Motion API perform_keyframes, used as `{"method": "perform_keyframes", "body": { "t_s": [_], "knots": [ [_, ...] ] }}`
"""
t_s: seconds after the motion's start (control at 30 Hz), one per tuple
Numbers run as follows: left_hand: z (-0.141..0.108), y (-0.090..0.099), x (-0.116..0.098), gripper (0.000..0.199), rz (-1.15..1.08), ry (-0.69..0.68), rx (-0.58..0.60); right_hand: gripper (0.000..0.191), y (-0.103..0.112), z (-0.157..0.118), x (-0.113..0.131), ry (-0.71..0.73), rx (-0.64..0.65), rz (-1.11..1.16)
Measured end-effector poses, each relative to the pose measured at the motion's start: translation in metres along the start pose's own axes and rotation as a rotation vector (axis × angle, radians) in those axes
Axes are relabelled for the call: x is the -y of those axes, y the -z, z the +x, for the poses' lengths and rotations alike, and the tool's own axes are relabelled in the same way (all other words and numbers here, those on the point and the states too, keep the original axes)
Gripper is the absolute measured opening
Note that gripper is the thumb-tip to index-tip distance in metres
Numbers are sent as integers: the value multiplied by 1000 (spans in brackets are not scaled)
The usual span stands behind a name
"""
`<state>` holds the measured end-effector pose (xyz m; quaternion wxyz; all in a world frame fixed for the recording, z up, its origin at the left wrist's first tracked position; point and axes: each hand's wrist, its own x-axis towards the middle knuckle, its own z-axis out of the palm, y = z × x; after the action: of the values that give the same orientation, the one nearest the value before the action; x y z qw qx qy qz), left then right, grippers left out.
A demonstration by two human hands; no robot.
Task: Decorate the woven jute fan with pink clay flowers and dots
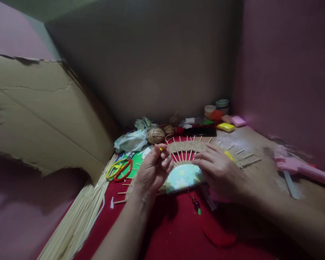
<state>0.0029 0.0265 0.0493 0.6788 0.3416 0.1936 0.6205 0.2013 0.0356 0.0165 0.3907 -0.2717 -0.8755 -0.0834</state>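
Observation:
My left hand [154, 168] is raised over the left side of a woven fan, with thumb and fingertips pinched on a small yellow piece [161, 149]. The fan [188, 146] has thin sticks radiating through bands of tan twine. Pale floral cloth [182, 177] covers its lower middle. Across the fan's right side lies my right hand [219, 166], its fingers stretched out over the twine and the cloth. A beaded cord with a red tassel [215, 229] hangs from the near edge. My hands hide parts of the fan.
Yellow and red scissors [120, 169] lie left of the fan, beside long thin sticks [78, 213]. Behind are twine balls [155, 135], crumpled cloth [131, 141], a dark phone-like slab [200, 132] and yellow packet [226, 127]. A pink glue gun [300, 165] lies right, near walls.

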Motion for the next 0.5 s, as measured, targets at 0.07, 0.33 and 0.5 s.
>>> {"method": "perform_keyframes", "body": {
  "t_s": [0.07,0.33,0.5],
  "knots": [
    [0,0,0,15,-1,-1,5,29,-1,0,-1,-1,-12,8],
    [-3,-8,8,13,278,-83,20,21,20,8,10,-359,-103,461],
    [-15,-20,22,8,714,-295,15,27,33,23,21,-742,91,901]
  ]
}}
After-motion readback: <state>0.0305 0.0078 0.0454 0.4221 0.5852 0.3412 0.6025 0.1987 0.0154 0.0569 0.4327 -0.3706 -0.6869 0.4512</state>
